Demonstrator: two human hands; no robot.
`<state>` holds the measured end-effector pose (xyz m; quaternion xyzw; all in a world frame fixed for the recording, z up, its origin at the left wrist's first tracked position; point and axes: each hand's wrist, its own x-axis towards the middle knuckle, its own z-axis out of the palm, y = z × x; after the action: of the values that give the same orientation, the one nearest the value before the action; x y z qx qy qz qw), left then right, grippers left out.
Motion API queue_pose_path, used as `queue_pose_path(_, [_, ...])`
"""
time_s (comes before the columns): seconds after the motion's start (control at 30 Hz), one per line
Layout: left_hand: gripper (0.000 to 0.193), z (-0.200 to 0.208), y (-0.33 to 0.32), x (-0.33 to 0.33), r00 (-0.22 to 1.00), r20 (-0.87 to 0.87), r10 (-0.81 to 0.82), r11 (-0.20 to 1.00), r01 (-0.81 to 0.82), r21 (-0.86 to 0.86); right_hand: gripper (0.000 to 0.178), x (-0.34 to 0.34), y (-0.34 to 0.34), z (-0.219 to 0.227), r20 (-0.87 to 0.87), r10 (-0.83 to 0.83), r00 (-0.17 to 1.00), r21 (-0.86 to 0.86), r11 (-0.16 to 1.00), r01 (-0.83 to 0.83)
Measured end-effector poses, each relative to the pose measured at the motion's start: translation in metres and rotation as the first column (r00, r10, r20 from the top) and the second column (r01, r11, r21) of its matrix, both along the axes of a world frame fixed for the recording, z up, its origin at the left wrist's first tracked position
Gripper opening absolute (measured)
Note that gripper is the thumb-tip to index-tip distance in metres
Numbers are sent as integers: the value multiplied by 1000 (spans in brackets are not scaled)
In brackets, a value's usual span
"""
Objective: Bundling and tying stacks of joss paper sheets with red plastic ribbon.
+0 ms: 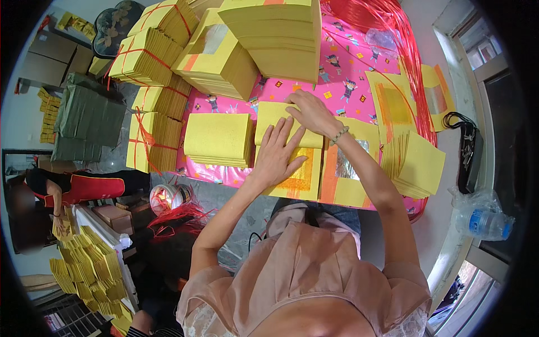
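My left hand [275, 157] lies flat with fingers spread on a sheet of yellow paper [268, 115] whose upper part is folded over. Above it, my right hand [311, 114], with a beaded bracelet [339, 135] at the wrist, rests on the fold's upper right, its fingers loosely bent and apart. Below the fold, an orange patch [300, 181] shows beside my left thumb. Just left sits a small pile of folded yellow papers [218, 137]. To the right lies a yellow sheet with a silver square [353, 160], partly hidden by my right forearm.
Tall stacks of yellow paper [272, 42] and bundles tied with red string [151, 59] crowd the pink patterned table [342, 64]. Red strands [412, 73] hang along its right edge. Fanned yellow papers [418, 163] lie near right. Lower left, another person [53, 194] handles papers.
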<state>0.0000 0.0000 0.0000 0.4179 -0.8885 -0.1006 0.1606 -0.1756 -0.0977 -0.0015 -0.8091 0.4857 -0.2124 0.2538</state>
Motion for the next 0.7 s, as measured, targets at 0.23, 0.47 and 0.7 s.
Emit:
queue_pose_path(0.23, [68, -2, 0, -1, 999, -35, -5, 1000, 5, 17, 27, 2, 2, 1, -12, -20, 1000, -4, 1000, 20])
queue_pose_path(0.47, [64, -4, -1, 0, 1000, -25, -18, 1000, 19, 21, 33, 2, 45, 1, 82, -131, 988, -286, 947, 149])
queue_pose_path(0.7, [66, -6, -1, -1, 1000, -26, -10, 999, 11, 34, 51, -12, 125, -8, 47, -132, 990, -171, 976, 138])
